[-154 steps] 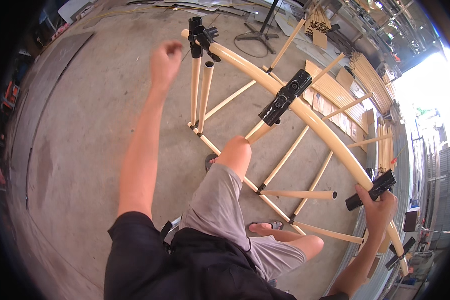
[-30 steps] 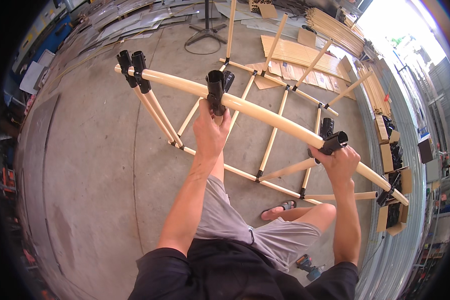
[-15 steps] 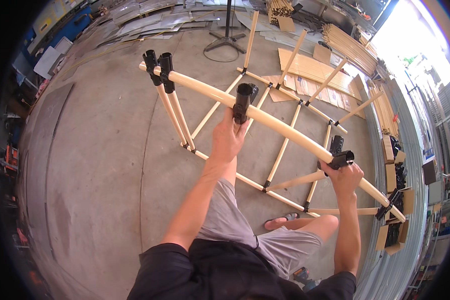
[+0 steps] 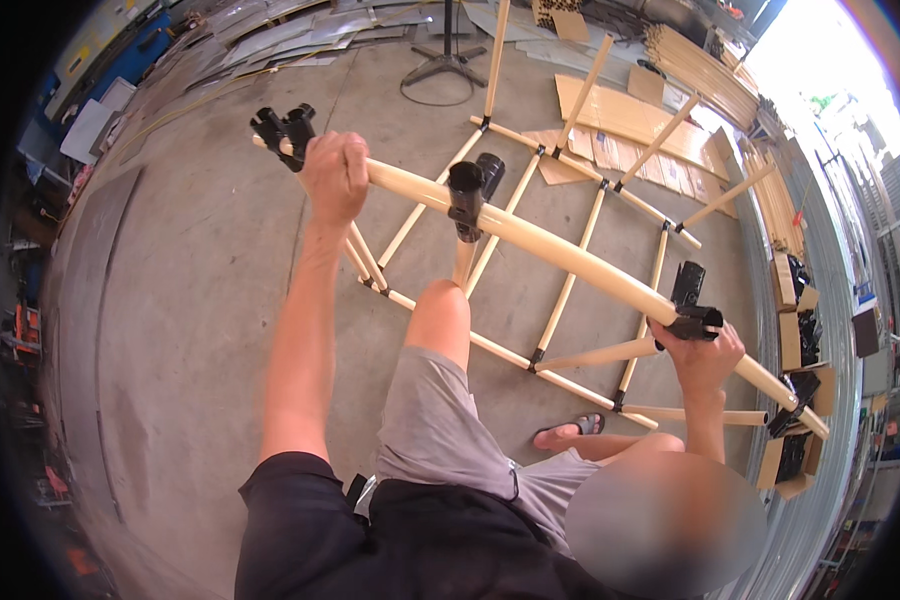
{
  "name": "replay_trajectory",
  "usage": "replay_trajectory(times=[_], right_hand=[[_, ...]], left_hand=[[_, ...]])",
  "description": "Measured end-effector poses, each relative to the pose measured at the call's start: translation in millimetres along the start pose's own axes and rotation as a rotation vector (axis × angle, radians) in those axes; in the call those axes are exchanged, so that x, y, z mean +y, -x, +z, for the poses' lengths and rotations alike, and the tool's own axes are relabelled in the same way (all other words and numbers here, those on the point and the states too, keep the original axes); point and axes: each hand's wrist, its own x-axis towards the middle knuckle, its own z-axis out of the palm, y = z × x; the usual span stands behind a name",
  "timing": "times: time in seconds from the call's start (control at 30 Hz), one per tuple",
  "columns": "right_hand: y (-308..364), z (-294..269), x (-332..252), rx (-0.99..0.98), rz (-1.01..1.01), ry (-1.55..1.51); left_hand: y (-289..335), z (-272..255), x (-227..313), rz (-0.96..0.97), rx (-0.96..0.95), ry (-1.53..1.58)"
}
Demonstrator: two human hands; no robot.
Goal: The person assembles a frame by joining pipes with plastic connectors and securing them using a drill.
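Observation:
I hold up a long cream pole [image 4: 570, 255] above a lattice of thinner cream rods [image 4: 570, 290] with black joints lying on the concrete floor. My left hand [image 4: 335, 175] is shut around the pole near its left end, just beside a black connector pair [image 4: 283, 128]. My right hand [image 4: 700, 350] grips the pole at another black connector [image 4: 690, 305] toward the right end. A third black connector [image 4: 470, 190] sits mid-pole between my hands, with a rod hanging from it. My raised knee [image 4: 440, 300] is just under that rod.
Flat cardboard sheets [image 4: 620, 110] and a metal stand base [image 4: 445, 65] lie beyond the lattice. Cartons of black connectors [image 4: 790, 280] line the right wall, with stacked rods [image 4: 710, 65] behind. My sandalled foot [image 4: 570, 430] rests on the floor inside the lattice.
My left hand has let go of the middle connector and shifted left to grip the pole near its end. My knee has come up under the pole. My right hand keeps its connector.

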Motion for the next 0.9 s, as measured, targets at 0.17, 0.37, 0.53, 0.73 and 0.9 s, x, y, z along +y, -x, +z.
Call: replay_trajectory(times=[0.17, 0.37, 0.53, 0.73, 0.9], right_hand=[[5, -13, 8, -0.126, 0.097, -0.015], [-14, -22, 15, -0.432, 0.137, -0.081], [-22, -32, 5, -0.478, 0.319, -0.129], [-3, -18, -16, -0.236, 0.389, -0.080], [8, -3, -25, 0.105, 0.287, -0.007]], left_hand=[[0, 22, -1, 0.085, 0.061, -0.081], [6, 8, -11, -0.036, -0.075, -0.061], [-7, 3, -7, -0.102, -0.165, 0.070], [-10, -2, -16, -0.163, -0.237, 0.073], [-8, 1, -24, -0.150, -0.216, 0.071]])
